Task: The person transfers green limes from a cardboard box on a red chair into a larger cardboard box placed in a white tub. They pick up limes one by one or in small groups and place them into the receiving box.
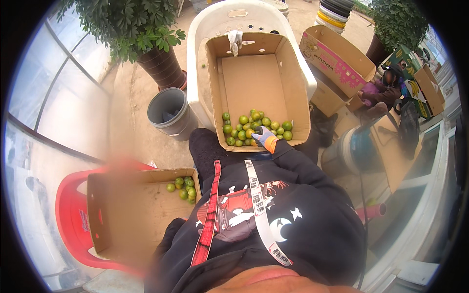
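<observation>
My right hand point(264, 137), in a grey glove with an orange cuff, reaches into the large cardboard box point(253, 77) on the white plastic chair point(198, 47). Its fingers touch green and yellowish citrus fruits point(243, 119) gathered at the box's near end; whether it grips one I cannot tell. My left hand is not visible; its black sleeve point(175, 229) reaches the edge of a second cardboard box point(132, 216) at the lower left. That box stands on a red plastic chair point(69, 205) and has several green citrus fruits point(183, 188) in its upper right corner. A white glove point(235, 41) hangs over the large box's far wall.
A grey bucket point(172, 113) stands left of the white chair, below a potted plant point(161, 66). At right are a pink-printed carton point(333, 60), a seated person point(386, 89), a blue drum point(353, 148) and a black bag point(408, 128). Glass panels line the left side.
</observation>
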Demonstrator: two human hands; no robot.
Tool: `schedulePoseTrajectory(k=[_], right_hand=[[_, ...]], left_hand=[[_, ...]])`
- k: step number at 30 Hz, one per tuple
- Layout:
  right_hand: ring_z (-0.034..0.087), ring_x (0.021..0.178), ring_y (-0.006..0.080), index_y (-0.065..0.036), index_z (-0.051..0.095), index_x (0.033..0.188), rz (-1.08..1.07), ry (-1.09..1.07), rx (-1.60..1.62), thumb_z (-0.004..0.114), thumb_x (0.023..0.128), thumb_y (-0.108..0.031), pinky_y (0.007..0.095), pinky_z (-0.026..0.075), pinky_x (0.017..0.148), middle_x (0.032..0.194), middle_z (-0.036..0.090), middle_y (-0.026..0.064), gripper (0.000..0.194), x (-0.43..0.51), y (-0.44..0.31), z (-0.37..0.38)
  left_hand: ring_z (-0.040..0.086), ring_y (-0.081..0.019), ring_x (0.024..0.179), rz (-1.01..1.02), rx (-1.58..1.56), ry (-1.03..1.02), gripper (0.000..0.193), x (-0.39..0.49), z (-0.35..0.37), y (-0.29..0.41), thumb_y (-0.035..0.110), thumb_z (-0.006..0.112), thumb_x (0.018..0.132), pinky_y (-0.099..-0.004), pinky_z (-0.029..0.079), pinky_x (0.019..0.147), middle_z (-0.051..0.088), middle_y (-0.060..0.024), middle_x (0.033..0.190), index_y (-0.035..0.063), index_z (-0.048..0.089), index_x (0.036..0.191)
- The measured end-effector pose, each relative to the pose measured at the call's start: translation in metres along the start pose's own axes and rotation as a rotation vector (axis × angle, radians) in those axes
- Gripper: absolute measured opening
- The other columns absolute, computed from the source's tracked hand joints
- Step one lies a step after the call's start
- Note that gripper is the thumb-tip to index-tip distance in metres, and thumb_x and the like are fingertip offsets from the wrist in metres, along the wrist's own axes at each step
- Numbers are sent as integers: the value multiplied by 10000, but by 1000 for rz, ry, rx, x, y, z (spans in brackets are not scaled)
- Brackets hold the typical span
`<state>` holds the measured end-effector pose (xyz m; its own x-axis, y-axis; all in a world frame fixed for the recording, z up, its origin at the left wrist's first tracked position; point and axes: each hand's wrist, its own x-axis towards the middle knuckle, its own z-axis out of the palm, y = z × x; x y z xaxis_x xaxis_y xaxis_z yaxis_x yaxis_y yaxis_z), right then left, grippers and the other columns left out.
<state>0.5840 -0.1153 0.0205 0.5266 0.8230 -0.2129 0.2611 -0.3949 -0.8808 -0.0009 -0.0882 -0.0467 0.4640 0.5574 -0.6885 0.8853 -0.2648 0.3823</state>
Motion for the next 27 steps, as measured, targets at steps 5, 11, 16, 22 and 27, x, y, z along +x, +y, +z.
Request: schedulePoseTrajectory(k=[5,11,16,22,27], right_hand=[[607,688,188,9,483,1170,-13,-5,-15,674,801,-239,305,526,545,908,591,121,484,-5,-10,-1],[542,974,299,13,452,1240,17,-96,22,638,785,-373,339,445,807,1113,549,194,625,-2,-11,-4],[564,1010,255,-9,457,1258,-89,-282,35,643,809,-348,318,480,801,1141,564,160,592,-37,-102,-20],[510,1061,189,-57,384,1338,-205,-761,274,696,793,-329,296,497,782,1186,526,117,685,-92,-215,8],[494,1112,190,-66,347,1359,-281,-723,262,724,778,-226,302,426,916,1213,506,129,710,-75,-194,12]], left_hand=[[576,-155,597,-20,-4,-20,386,-8,-6,8,213,695,778,-290,454,507,622,-86,762,66,539,1099],[576,-159,581,-121,-176,-31,414,-38,-48,53,212,705,768,-291,454,499,623,-93,762,70,527,1114],[516,-131,535,1,-1132,247,467,-39,-145,113,100,680,780,-262,388,433,569,-81,804,64,433,1175],[560,-149,952,608,-914,290,589,-38,-209,271,118,645,792,-257,473,770,545,-94,1153,24,378,1308],[537,-139,1011,934,-1000,91,591,-32,-196,314,45,606,832,-269,444,887,512,-110,1221,24,341,1359]])
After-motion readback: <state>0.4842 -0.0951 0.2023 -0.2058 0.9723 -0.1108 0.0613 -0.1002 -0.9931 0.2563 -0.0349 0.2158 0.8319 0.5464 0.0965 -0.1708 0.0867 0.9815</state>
